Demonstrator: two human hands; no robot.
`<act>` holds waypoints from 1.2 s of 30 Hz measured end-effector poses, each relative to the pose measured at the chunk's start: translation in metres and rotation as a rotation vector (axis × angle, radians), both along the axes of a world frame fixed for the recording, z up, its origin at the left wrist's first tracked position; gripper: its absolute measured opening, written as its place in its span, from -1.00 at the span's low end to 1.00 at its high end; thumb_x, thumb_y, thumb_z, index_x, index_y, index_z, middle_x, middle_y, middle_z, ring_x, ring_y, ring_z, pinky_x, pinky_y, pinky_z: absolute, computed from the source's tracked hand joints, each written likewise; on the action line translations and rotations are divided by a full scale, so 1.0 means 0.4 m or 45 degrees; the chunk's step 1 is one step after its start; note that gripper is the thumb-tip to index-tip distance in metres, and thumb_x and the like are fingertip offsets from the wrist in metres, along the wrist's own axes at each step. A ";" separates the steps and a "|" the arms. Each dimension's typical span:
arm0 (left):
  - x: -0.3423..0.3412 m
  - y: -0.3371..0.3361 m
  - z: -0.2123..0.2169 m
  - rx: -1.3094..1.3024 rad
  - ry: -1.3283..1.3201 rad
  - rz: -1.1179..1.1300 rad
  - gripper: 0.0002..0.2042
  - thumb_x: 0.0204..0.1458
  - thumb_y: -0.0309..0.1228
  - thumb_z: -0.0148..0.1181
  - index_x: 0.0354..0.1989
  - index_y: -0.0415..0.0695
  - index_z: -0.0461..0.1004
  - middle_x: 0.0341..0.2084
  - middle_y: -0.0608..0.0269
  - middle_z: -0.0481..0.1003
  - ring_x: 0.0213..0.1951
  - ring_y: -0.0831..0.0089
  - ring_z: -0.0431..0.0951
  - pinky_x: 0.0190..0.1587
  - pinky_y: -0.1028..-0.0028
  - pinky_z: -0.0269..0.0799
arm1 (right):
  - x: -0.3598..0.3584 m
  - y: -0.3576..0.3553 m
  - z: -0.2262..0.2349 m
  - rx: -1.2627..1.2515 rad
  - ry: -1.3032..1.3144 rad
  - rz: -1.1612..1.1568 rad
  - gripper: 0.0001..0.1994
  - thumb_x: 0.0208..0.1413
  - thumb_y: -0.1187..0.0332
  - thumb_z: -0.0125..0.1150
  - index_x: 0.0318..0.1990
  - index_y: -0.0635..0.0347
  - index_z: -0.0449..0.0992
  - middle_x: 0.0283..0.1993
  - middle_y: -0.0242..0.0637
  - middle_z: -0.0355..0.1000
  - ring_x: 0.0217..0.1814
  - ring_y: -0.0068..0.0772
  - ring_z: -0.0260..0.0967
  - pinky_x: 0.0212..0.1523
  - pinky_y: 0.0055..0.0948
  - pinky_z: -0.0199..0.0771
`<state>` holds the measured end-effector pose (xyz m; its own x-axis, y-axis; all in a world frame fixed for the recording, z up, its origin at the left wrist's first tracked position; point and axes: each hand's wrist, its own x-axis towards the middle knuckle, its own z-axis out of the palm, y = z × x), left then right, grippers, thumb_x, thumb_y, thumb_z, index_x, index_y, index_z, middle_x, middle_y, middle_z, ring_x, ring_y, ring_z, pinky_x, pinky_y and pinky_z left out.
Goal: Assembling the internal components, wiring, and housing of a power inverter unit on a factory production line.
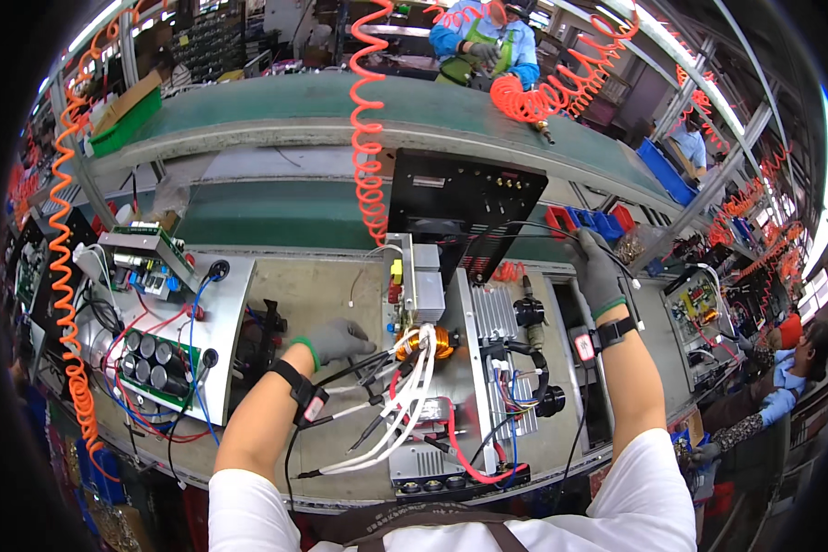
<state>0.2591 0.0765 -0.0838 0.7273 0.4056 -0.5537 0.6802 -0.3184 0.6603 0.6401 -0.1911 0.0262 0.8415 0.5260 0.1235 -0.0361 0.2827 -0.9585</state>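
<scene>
My left hand (339, 340), in a grey glove with a green cuff, is low over the bench with its fingers loosely stretched; I see nothing in it. Just beside it lie white-sleeved cables (412, 405) with black ends, coming from a copper-wound coil (426, 344) on an open electronic unit (474, 350). My right hand (600, 276), gloved too, is raised at the unit's right, its fingers closed round a thin black cable (624, 264) that ends in a small white connector. Behind the unit a black panel (465, 207) stands upright.
To the left, a metal plate (235, 304) carries circuit boards and capacitors (152, 361). Orange coiled air hoses (366, 138) hang over the bench and the green conveyor (276, 106). Blue and red bins (593, 221) sit beyond my right hand. Co-workers (492, 41) work across the line and at right.
</scene>
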 end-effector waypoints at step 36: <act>0.338 -0.137 0.260 0.968 -0.101 0.168 -0.35 0.16 0.08 -0.06 0.33 -0.06 0.20 0.10 -0.20 0.39 0.07 -0.09 0.46 0.15 0.16 0.32 | 0.142 -0.012 -0.181 -0.289 -0.554 0.445 -0.65 0.26 0.30 0.11 0.17 0.16 0.43 -0.04 -0.35 0.45 -0.07 -0.63 0.36 -0.12 -0.59 0.43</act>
<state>0.3943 0.0217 0.0202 0.6727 0.7390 -0.0369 0.7035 -0.6234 0.3413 0.6970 -0.1960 -0.0461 0.5115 0.8157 0.2701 0.3192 0.1115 -0.9411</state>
